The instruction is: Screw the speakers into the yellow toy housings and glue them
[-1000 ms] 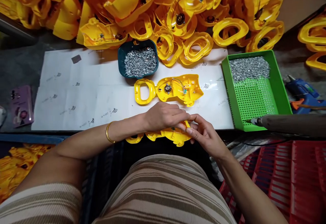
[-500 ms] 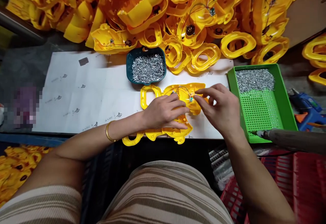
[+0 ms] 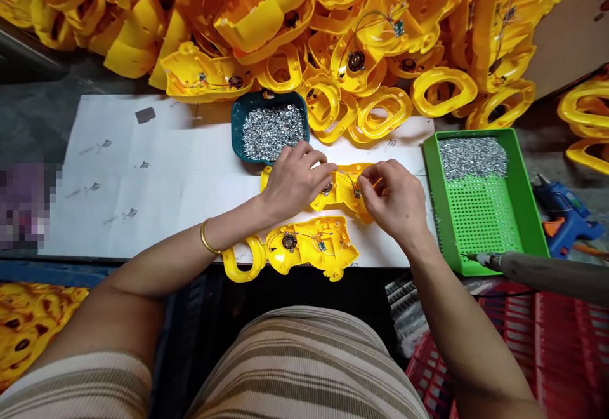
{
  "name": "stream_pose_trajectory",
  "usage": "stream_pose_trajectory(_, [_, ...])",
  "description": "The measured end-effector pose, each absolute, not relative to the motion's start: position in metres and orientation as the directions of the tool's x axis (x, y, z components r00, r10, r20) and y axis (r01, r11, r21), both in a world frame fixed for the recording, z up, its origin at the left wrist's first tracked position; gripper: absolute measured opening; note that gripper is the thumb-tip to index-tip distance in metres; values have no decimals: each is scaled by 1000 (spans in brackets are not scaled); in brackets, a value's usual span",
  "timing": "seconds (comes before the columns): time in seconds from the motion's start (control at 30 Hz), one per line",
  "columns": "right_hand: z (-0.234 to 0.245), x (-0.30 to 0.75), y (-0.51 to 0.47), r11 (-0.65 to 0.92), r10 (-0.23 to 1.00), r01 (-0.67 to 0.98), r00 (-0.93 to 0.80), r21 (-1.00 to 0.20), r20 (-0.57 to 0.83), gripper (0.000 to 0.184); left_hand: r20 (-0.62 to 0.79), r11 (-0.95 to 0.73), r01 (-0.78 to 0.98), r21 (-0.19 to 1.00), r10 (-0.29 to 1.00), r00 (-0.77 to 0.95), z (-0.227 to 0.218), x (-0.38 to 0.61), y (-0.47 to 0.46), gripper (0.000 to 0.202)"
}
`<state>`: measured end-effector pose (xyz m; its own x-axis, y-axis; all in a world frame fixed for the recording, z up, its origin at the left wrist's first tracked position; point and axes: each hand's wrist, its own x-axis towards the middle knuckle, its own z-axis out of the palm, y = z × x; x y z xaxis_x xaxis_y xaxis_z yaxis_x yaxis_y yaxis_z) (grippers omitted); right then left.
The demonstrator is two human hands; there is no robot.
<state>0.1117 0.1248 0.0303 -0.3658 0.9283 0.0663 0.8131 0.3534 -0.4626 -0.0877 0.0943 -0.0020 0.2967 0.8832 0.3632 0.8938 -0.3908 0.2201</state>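
Two yellow plastic toy shells lie on the white paper (image 3: 143, 171). The far shell (image 3: 342, 193) carries a small speaker, thin wires and a tiny circuit board. My left hand (image 3: 292, 178) rests curled on its left part, fingertips pressed down near the speaker. At the circuit board my right hand (image 3: 392, 200) has its fingers pinched together on the shell's right part; what the pinch holds is too small to tell. The near shell (image 3: 295, 251) lies free at the table's front edge, its speaker and wires showing.
A teal dish (image 3: 238, 120) and a green perforated tray (image 3: 480, 209) both hold small silver screws. A big heap of yellow shells (image 3: 333, 32) fills the back. An electric screwdriver (image 3: 537, 270) juts in from the right, with a blue glue gun (image 3: 564, 206) behind it and a red crate (image 3: 561, 355) below.
Both hands left the near shell and moved up to the far one. The near shell now lies uncovered at the table edge.
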Motion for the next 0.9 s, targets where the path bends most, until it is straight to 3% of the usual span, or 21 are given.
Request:
stream_pose_trajectory(0.3, [40, 124, 109, 515, 856, 803, -467, -301, 221, 11, 319, -327, 898, 295, 919, 231, 9, -82, 94, 19])
stream_pose_trajectory(0.47, [28, 128, 107, 506, 863, 756, -448, -416, 235, 16, 333, -374, 821, 430, 912, 241, 7, -68, 88, 22])
stream_pose_trajectory(0.6, [27, 131, 105, 467, 884, 777, -404, -423, 234, 17, 283, -328, 758, 564, 939, 195, 8, -56, 91, 20])
stream_pose_trajectory(0.77, [41, 136, 99, 449, 893, 637, -347, -627, 286, 18, 301, -400, 748, 530, 913, 276, 12, -51, 100, 19])
stream_pose_trajectory(0.9, [45, 138, 98, 400, 908, 568, -349, -719, 230, 13, 340, -483, 729, 485, 872, 351, 13, -45, 104, 15])
